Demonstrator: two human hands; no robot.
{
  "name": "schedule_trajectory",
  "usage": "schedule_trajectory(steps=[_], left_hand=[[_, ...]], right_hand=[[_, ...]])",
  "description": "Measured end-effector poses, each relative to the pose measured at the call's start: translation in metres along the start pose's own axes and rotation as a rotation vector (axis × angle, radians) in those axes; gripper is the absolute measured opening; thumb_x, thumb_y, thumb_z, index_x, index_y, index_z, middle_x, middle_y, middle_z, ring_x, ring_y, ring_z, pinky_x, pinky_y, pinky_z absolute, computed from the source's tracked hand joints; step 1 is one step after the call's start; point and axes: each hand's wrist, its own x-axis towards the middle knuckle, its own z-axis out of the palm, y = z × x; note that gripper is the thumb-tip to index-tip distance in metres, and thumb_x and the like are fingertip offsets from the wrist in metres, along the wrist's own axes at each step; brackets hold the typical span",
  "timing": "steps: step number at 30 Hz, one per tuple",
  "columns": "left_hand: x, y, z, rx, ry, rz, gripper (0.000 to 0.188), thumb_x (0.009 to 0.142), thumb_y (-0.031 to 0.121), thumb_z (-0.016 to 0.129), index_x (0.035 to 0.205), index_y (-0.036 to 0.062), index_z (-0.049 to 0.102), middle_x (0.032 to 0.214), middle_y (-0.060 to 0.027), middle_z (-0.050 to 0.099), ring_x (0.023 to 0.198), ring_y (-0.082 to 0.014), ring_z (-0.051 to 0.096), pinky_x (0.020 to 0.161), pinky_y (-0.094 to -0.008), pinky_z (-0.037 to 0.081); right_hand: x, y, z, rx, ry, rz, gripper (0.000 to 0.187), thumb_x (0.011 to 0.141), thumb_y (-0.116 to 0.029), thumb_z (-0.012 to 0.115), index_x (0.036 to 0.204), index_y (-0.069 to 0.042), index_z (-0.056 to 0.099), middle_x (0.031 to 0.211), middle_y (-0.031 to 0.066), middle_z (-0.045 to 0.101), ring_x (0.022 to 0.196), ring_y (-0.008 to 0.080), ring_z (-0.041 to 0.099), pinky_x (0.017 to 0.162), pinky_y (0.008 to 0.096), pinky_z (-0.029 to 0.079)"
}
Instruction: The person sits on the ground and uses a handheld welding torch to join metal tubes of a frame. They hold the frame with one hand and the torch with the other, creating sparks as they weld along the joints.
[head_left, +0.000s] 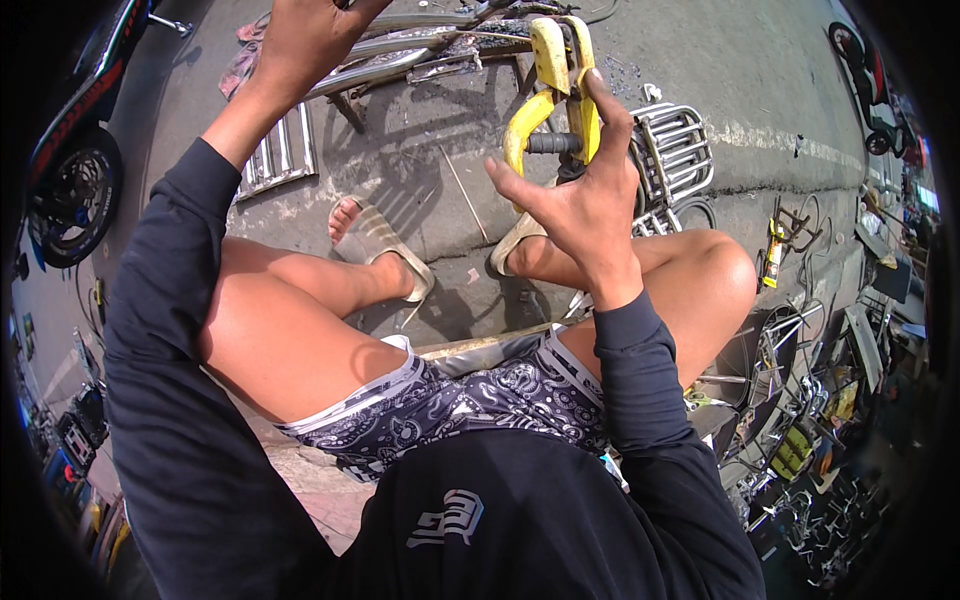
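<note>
My right hand (pixel 590 190) is around a yellow clamp-like tool (pixel 548 58), with thumb and index finger wide apart. The thumb lies by its curved left arm, and the index finger rests along its right side. A dark ribbed cylinder (pixel 553 143) crosses between the tool's two arms. My other fingers are hidden behind it. My left hand (pixel 315 40) is raised at the top edge, over shiny metal tubes (pixel 385 68). Its fingers are mostly cut off by the frame, so what they hold is hidden.
A silver tubular rack (pixel 675 150) lies beyond my right knee. A flat metal grille (pixel 280 155) is by my left forearm. A thin rod (pixel 462 195) lies between my sandalled feet. A motorcycle wheel (pixel 80 195) stands at left; bent metal frames and scrap (pixel 800 340) fill the right.
</note>
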Motion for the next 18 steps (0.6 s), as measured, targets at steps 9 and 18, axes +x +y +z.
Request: schedule_trajectory(steps=[9, 18], left_hand=[[-0.0007, -0.0017, 0.0003, -0.049, -0.014, 0.037, 0.044, 0.098, 0.034, 0.073, 0.079, 0.0011, 0.051, 0.063, -0.0061, 0.041, 0.059, -0.0180, 0.041, 0.055, -0.0398, 0.034], [-0.0010, -0.0074, 0.0039, -0.037, -0.062, 0.026, 0.047, 0.102, 0.040, 0.069, 0.076, 0.0054, 0.049, 0.062, -0.0007, 0.040, 0.057, -0.0151, 0.039, 0.053, -0.0384, 0.033]], right_hand=[[0.0020, 0.0008, 0.0025, -0.009, 0.003, 0.003, 0.108, 0.071, -0.036, 0.097, 0.155, -0.009, 0.036, 0.135, 0.0252, 0.065, 0.115, 0.0371, 0.073, 0.100, 0.0438, 0.060], [0.0047, -0.0017, -0.0026, -0.009, -0.010, 0.035, 0.107, 0.071, -0.034, 0.098, 0.154, -0.009, 0.036, 0.127, 0.0233, 0.069, 0.109, 0.0328, 0.075, 0.096, 0.0422, 0.061]])
